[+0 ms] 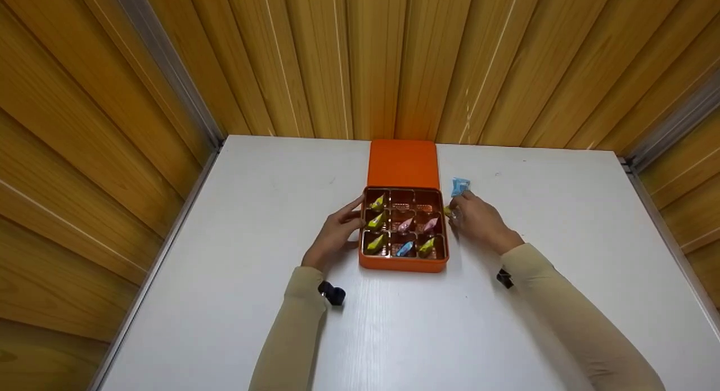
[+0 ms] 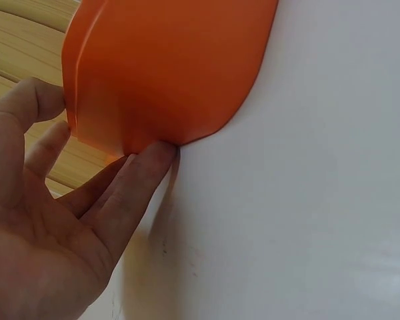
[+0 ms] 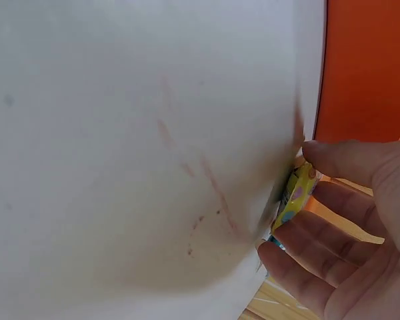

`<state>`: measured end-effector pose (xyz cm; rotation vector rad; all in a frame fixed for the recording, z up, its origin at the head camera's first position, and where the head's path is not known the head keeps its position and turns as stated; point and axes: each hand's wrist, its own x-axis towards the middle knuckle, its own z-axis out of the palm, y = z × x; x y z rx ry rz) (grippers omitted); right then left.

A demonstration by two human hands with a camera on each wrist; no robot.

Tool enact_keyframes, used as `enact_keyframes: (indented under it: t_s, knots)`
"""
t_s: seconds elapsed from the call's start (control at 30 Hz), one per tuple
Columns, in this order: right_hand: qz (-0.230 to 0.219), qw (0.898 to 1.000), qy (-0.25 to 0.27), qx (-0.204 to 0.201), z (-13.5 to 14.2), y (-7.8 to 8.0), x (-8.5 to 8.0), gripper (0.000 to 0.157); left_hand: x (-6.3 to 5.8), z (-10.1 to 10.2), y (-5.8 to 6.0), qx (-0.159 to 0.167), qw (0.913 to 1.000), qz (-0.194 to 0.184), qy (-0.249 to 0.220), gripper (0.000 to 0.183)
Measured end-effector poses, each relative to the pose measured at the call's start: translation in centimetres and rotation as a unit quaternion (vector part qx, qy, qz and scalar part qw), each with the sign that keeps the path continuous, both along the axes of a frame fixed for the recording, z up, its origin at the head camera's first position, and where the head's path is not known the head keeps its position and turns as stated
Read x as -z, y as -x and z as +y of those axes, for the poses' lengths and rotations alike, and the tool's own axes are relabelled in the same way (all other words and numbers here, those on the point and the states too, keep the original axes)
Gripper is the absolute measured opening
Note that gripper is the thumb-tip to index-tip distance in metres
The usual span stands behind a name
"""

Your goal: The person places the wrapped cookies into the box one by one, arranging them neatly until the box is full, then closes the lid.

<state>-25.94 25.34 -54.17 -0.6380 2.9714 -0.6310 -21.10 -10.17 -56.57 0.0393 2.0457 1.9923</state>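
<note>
An orange box [image 1: 405,264] with a brown divided tray stands on the table. Yellow-green wrapped candies [image 1: 376,243] lie in its left column and front right compartment. Pink candies [image 1: 431,225] lie in the middle row, and a blue candy [image 1: 405,248] in the front middle compartment. My left hand [image 1: 336,233] touches the box's left side with extended fingertips [image 2: 161,152] against the orange wall. Just right of the box, my right hand [image 1: 481,219] pinches a yellow dotted candy [image 3: 297,193] between thumb and fingers, low over the table. The fingers partly hide this candy.
A light blue wrapped candy [image 1: 460,185] lies on the white table [image 1: 270,222] beyond my right hand. Behind the box, the orange lid [image 1: 403,161] reaches the table's back edge. Wood-patterned panels [image 1: 371,59] rise at the back and sides.
</note>
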Motion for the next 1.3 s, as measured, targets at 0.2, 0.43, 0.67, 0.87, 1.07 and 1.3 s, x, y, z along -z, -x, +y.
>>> enact_keyframes:
  t_s: [0.2, 0.43, 0.67, 0.87, 1.07, 1.3]
  knots:
    - [-0.001, 1.0, 0.002, 0.004, 0.24, -0.09, 0.25, 0.029, -0.12, -0.01, -0.1, 0.002, 0.9999, 0.01, 0.013, 0.065]
    - [-0.011, 1.0, 0.007, 0.002, 0.33, -0.23, 0.19, 0.028, -0.03, 0.01, -0.06, -0.002, 0.9999, 0.008, 0.006, 0.065]
    - [-0.009, 1.0, 0.008, 0.009, 0.35, -0.32, -0.09, 0.026, 0.04, 0.01, -0.03, -0.002, 0.9999, 0.003, -0.009, 0.065]
    - [-0.011, 1.0, 0.016, 0.006, 0.37, -0.32, -0.03, 0.029, -0.01, -0.06, -0.03, -0.003, 0.9999, -0.005, -0.012, 0.066]
    - [-0.033, 0.999, 0.019, 0.005, 0.39, -0.32, -0.09, 0.035, -0.08, -0.27, 0.01, -0.007, 0.9999, -0.008, -0.01, 0.066]
    - [-0.035, 0.999, 0.02, 0.012, 0.74, -0.28, -0.25, 0.033, -0.09, 0.01, 0.02, -0.008, 0.9998, -0.009, -0.015, 0.066]
